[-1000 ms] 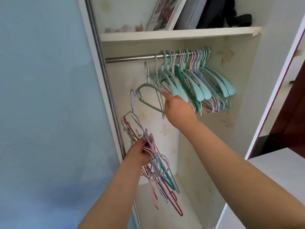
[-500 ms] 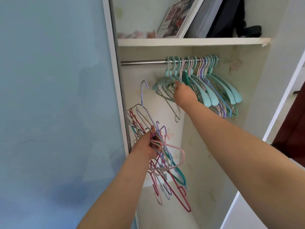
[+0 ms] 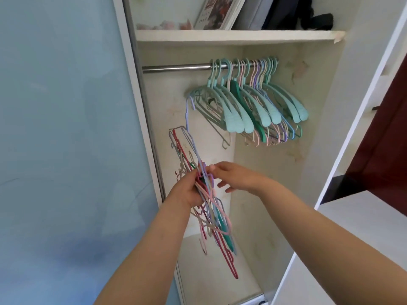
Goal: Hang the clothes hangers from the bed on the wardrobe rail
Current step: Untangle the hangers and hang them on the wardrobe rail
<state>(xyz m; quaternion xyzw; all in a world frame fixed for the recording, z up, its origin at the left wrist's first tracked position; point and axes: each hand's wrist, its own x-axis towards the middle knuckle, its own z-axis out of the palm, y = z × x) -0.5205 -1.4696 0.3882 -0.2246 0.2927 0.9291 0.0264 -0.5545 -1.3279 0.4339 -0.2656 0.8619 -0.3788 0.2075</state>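
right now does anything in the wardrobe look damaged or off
Yes: the shelf edge is chipped at its right end, and the wardrobe back wall has blotchy stains near the rail. The hung hangers look orderly.

The left hand grips a bundle of thin hangers; the right hand touches its top. More hangers crowd the rail's right end.

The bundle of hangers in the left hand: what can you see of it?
The bundle of hangers is a tangle of thin, wire-like hangers in pink, red, lilac, grey and green. The left hand grips it around the middle, hooks pointing up, shoulders trailing down. One lilac hook sticks up highest. The right hand touches its top with thumb and forefinger.
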